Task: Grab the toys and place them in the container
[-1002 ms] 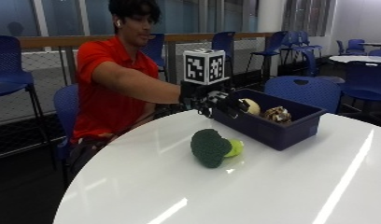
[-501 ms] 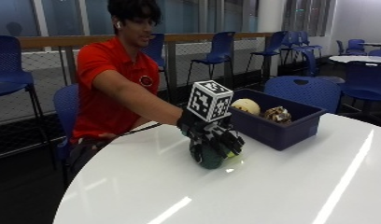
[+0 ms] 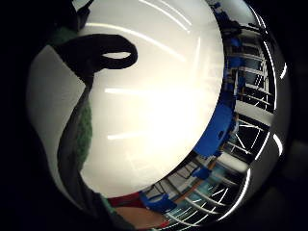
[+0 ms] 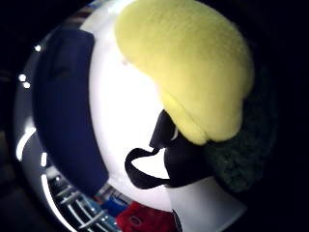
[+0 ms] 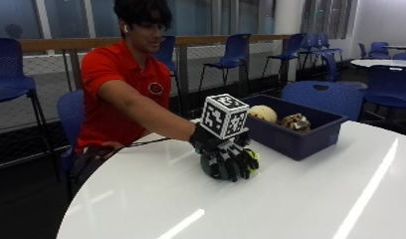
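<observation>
Green and yellow plush toy [image 5: 251,160] sits on the white table just beside the bin, fingers curled over it. Dark blue plastic bin [image 5: 302,137], open top, holds 2 toys: a cream ball [image 5: 262,114] and a brown mottled toy [image 5: 296,122].

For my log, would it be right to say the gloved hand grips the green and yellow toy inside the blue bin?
Not quite: the hand grips the toy on the white table, beside the bin, not inside it, as the outside view shows.
</observation>
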`<state>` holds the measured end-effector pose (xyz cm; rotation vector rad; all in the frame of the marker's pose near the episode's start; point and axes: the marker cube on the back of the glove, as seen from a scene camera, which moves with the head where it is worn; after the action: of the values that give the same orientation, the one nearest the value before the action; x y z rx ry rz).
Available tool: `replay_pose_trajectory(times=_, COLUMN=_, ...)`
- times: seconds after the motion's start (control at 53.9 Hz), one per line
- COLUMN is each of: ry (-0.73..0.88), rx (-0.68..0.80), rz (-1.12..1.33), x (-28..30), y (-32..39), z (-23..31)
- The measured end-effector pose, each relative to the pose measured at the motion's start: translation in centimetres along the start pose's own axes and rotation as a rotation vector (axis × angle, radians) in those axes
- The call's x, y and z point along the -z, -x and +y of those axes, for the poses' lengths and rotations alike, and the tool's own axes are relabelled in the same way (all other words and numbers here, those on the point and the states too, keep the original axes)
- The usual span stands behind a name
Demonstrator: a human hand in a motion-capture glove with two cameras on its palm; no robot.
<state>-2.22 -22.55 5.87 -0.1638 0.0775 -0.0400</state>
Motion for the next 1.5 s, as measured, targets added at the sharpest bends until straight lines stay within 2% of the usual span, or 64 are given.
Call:
replay_pose_trajectory(times=0.26, ry=-0.120, rx=-0.002, rz=0.057, x=0.3, y=0.7, z=0.1)
replay_pose_trajectory(times=0.501, ry=-0.120, rx=0.031, rz=0.066, x=1.5, y=0.5, z=1.9)
replay_pose_trajectory(times=0.761, ry=-0.216, rx=0.030, rz=0.047, x=10.5, y=2.1, z=4.2)
replay_pose_trajectory(times=1.076, ry=-0.324, rx=0.168, rz=0.060, x=20.7, y=14.4, z=6.6)
replay_pose_trajectory(times=1.317, ry=-0.356, rx=0.286, rz=0.059, x=23.1, y=23.4, z=8.0)
replay_pose_trajectory(times=1.503, ry=-0.347, rx=0.285, rz=0.032, x=22.1, y=26.9, z=7.6)
